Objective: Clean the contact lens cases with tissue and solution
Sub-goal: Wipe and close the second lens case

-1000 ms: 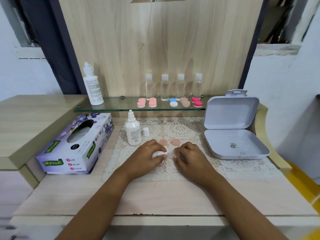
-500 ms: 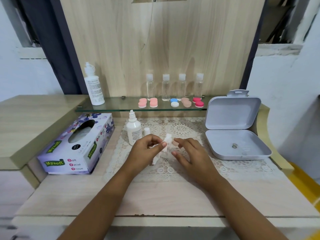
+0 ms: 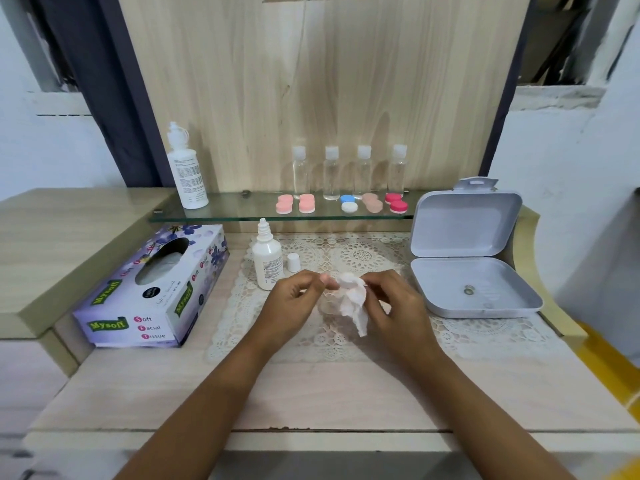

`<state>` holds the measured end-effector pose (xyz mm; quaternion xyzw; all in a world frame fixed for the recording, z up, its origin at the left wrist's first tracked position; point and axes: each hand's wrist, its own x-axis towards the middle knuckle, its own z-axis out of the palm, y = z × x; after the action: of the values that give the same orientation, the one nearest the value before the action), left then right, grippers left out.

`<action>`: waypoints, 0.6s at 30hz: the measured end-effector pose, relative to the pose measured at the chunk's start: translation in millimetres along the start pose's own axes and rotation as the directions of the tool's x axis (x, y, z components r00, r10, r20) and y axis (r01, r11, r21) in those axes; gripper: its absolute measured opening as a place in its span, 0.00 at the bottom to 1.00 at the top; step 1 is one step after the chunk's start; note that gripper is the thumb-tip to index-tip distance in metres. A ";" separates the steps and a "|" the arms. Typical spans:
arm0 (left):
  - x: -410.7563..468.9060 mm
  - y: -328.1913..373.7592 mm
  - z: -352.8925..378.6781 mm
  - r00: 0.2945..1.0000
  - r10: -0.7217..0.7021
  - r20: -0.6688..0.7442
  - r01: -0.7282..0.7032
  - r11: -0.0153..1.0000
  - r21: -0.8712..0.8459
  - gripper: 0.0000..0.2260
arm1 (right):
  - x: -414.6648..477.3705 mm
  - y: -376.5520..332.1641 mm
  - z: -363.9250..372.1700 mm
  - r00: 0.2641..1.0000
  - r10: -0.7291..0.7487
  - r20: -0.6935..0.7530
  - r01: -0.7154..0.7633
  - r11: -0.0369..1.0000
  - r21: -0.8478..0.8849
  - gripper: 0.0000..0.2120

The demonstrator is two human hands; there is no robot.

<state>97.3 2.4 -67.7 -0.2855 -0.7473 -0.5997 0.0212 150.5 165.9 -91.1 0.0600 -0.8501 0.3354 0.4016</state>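
Observation:
Above the lace mat (image 3: 346,341) both hands meet around a crumpled white tissue (image 3: 353,301). My right hand (image 3: 394,306) pinches the tissue, whose tail hangs down below the fingers. My left hand (image 3: 294,299) has curled fingers and its thumb against the tissue's top; it seems to hold a pale translucent lens case (image 3: 329,304), mostly hidden. The small solution bottle (image 3: 266,261) stands uncapped just left of the hands, its white cap (image 3: 293,262) beside it. More lens cases (image 3: 346,204), pink, blue-white, peach and red, lie on the glass shelf (image 3: 235,211).
A Mysoft tissue box (image 3: 156,289) lies at the left. An open white hinged box (image 3: 474,271) sits at the right. A tall white bottle (image 3: 187,171) and several small clear bottles (image 3: 346,171) stand on the shelf against the wooden back panel.
Both hands rose from the mat with the tissue. The tissue's hanging tail shifted from under my left hand to under my right. The two peach caps on the mat are now hidden.

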 end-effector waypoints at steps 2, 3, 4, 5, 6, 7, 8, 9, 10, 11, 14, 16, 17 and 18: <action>1.2 -6.7 -1.6 1.000 0.002 -0.010 -0.001 0.994 0.109 0.07 | 3.8 -0.8 -6.3 0.998 0.042 -0.056 -0.040 0.999 0.037 0.06; 2.0 -11.6 -2.1 1.000 0.002 0.010 -0.004 0.981 0.192 0.06 | 5.2 -0.4 -8.5 0.996 0.059 -0.064 -0.057 0.998 0.028 0.07; 2.5 -16.4 -2.2 0.999 -0.004 0.046 -0.009 0.959 0.283 0.08 | 6.1 1.2 -9.8 0.996 0.073 -0.060 -0.072 0.997 0.018 0.08; 2.5 -20.8 -2.3 0.996 -0.021 0.091 -0.015 0.927 0.376 0.12 | 6.4 3.3 -9.8 0.995 0.081 -0.052 -0.081 0.997 -0.002 0.10; 2.6 -23.3 -2.0 0.990 -0.049 0.133 -0.018 0.887 0.462 0.17 | 6.3 4.0 -8.9 0.996 0.070 -0.047 -0.071 0.997 -0.024 0.10; 2.1 -24.3 -1.7 0.984 -0.078 0.157 -0.018 0.848 0.530 0.20 | 5.3 5.1 -6.8 0.998 0.054 -0.030 -0.055 0.997 -0.047 0.09; 2.6 -24.8 -0.6 0.981 -0.096 0.167 -0.019 0.816 0.577 0.20 | 3.9 5.7 -4.9 0.999 0.033 0.010 -0.033 0.998 -0.059 0.09; 2.7 -25.0 0.5 0.980 -0.101 0.170 -0.024 0.792 0.609 0.20 | 2.0 6.3 -2.4 0.998 0.016 0.067 -0.010 0.997 -0.077 0.08; 2.7 -24.5 1.5 0.980 -0.100 0.174 -0.033 0.775 0.632 0.19 | -0.2 7.9 0.3 0.992 -0.008 0.126 0.020 0.995 -0.096 0.07; 3.1 -24.0 2.3 0.980 -0.091 0.176 -0.045 0.764 0.644 0.19 | -2.2 8.5 2.2 0.984 -0.022 0.176 0.042 0.993 -0.110 0.06; 3.5 -23.3 2.4 0.981 -0.073 0.179 -0.059 0.770 0.635 0.16 | -3.4 4.9 2.4 0.971 0.012 0.238 0.012 0.995 -0.098 0.08; 2.9 -23.9 1.9 0.982 -0.056 0.180 -0.069 0.781 0.621 0.14 | -0.7 1.7 0.8 0.968 0.024 0.251 0.004 0.994 -0.110 0.10; 2.4 -24.3 1.7 0.983 -0.042 0.179 -0.078 0.786 0.613 0.14 | 0.1 1.2 0.2 0.966 0.014 0.259 0.017 0.993 -0.118 0.11; 2.3 -24.7 1.8 0.983 -0.031 0.178 -0.085 0.789 0.609 0.14 | 0.3 0.6 0.2 0.964 -0.013 0.264 0.050 0.990 -0.133 0.13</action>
<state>84.9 2.0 -89.2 -0.3264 -0.8961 -0.2959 0.0542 149.9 166.3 -91.2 0.0895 -0.9159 0.2584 0.2938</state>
